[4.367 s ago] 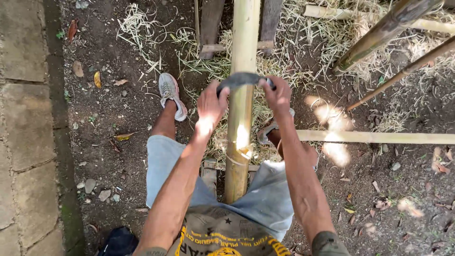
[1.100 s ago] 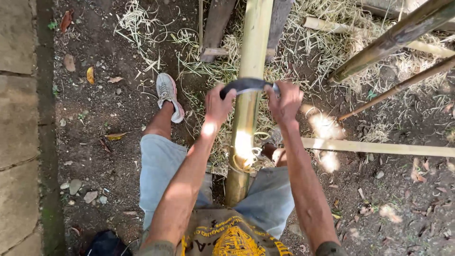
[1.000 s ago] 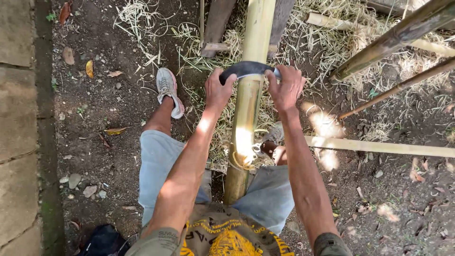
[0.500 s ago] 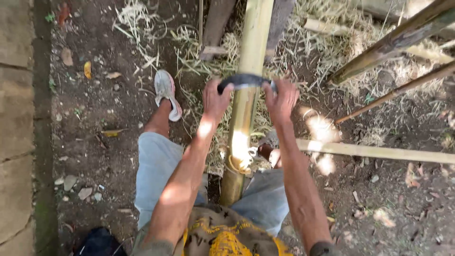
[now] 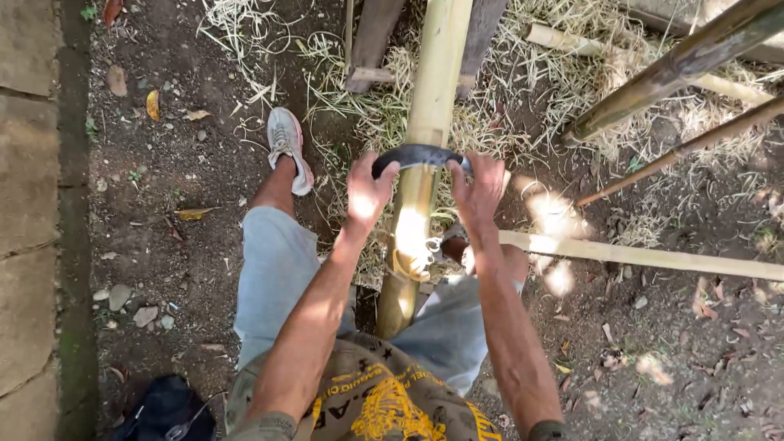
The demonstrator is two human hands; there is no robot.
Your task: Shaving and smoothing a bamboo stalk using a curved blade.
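A thick pale bamboo pole (image 5: 430, 98) runs from between my legs up toward the top of the view. A dark curved blade (image 5: 418, 154) lies across it. My left hand (image 5: 368, 192) grips the blade's left end and my right hand (image 5: 478, 186) grips its right end. Both arms reach forward on either side of the pole. Thin curled shavings (image 5: 412, 260) hang on the pole just below the blade.
My left foot in a grey shoe (image 5: 289, 147) rests on bare dirt. Stripped bamboo poles (image 5: 637, 256) lie at the right, with darker poles (image 5: 678, 64) leaning above. Straw-like shavings (image 5: 523, 90) cover the ground. A stone kerb (image 5: 33, 204) borders the left. A dark bag (image 5: 163, 408) lies at the bottom left.
Both hands and the blade slid up the pole and have come back down a little toward me. Both hands have kept their grip on the blade.
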